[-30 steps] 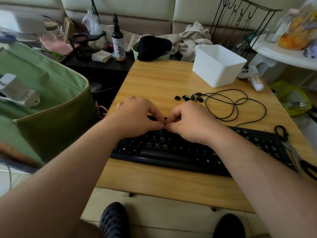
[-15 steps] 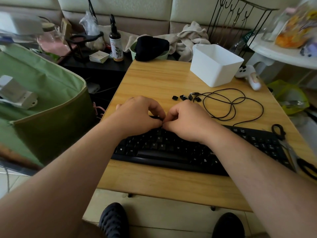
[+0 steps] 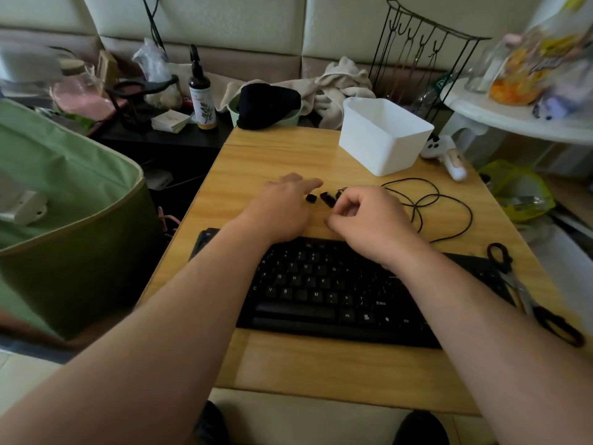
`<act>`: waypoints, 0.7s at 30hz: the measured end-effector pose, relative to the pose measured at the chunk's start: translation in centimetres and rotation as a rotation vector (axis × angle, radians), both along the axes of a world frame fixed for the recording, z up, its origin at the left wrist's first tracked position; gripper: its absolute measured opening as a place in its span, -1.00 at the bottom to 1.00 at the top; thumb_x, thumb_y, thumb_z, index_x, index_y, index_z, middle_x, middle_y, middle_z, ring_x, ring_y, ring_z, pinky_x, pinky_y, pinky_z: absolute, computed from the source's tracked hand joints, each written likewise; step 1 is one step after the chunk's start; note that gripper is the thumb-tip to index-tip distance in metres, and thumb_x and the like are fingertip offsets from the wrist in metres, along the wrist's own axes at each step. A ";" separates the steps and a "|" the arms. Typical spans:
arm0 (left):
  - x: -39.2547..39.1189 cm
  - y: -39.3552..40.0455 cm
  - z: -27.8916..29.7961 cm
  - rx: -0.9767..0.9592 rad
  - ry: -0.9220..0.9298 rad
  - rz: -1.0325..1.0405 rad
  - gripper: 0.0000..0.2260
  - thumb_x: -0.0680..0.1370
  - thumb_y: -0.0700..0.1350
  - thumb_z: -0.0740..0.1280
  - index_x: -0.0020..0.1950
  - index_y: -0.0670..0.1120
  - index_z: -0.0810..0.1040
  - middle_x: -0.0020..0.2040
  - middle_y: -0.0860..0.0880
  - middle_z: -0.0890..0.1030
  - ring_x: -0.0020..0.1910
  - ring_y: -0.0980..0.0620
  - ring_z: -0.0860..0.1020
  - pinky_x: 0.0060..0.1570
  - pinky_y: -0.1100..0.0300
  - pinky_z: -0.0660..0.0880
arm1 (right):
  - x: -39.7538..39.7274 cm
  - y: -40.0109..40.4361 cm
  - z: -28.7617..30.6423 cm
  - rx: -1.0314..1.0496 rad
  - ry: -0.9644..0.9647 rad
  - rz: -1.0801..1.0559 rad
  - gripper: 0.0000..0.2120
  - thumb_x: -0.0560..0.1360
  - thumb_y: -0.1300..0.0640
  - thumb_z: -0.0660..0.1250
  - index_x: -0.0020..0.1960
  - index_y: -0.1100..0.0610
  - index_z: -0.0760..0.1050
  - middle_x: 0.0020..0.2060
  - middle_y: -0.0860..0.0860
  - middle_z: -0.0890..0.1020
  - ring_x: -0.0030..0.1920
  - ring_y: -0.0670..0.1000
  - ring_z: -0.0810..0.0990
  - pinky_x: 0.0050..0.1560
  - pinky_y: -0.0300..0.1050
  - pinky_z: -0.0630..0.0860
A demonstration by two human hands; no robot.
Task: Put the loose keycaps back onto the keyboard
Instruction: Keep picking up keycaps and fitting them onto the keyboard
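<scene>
Keycaps (image 3: 324,198), small and black, lie in a short loose row at the middle of the frame, on the bare wood of the table (image 3: 288,155) just above the keyboard (image 3: 321,293) and beside the near end of a coiled black cable (image 3: 426,203). At least three show; any more are hidden by the right hand. They are too small and dark to tell which face is up or which way each is turned.

Left hand (image 3: 279,210) lies flat over the wood, fingers stretched and relaxed toward the leftmost cap, holding nothing. Right hand (image 3: 369,216) sits just right of the row with its fingers curled under, their tips at or over the rightmost caps; whether it pinches one I cannot tell, since the knuckles hide the tips. Both hands being at the pile suggests a fresh cap is being picked out, with the caps kept close to the board so each reach is short.

Long axis of the keyboard runs from middle left down toward lower right, tilted a little clockwise, letter rows reading upright to the wearer. Both forearms cross over it, hiding much of its left end.

Further out stand a white plastic bin (image 3: 385,136) at upper right of the table, scissors (image 3: 526,290) at the right edge, and a green fabric bag (image 3: 64,200) at left
</scene>
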State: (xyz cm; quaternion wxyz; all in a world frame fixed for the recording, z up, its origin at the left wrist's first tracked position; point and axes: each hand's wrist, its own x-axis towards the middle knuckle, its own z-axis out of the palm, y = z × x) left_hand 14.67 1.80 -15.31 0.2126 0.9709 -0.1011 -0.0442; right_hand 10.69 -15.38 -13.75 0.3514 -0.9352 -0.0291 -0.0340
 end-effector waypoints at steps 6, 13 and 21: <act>0.7 -2.4 -0.7 0.202 -0.096 -0.027 -0.66 0.64 -0.15 0.16 0.37 0.03 0.55 0.29 -0.05 0.59 0.24 -0.15 0.49 0.22 -0.11 0.54 | 0.2 -2.3 -0.8 -0.052 -0.060 -0.026 -0.92 0.40 0.02 0.47 -0.25 -0.10 0.59 -0.42 -0.22 0.58 -0.34 -0.11 0.54 -0.28 -0.15 0.48; -0.8 -1.8 0.9 -0.177 -0.072 0.148 -0.73 0.64 -0.10 0.35 0.35 0.06 0.58 0.10 0.05 0.69 0.03 0.08 0.62 -0.07 0.22 0.53 | -0.5 -3.7 -0.1 0.058 -0.114 0.034 -0.91 0.47 0.08 0.48 -0.11 -0.12 0.65 -0.37 -0.12 0.57 -0.34 -0.15 0.48 -0.26 -0.17 0.45; -4.9 -2.5 3.1 -1.503 0.600 0.092 -0.84 0.66 -0.19 0.30 0.11 -0.15 0.67 0.02 -0.10 0.71 -0.12 0.09 0.61 -0.10 0.27 0.59 | -1.6 -3.0 2.0 0.220 -0.378 0.200 -0.62 0.44 0.19 0.57 0.20 -0.10 0.68 -0.11 -0.10 0.57 -0.18 -0.04 0.57 -0.14 -0.40 0.44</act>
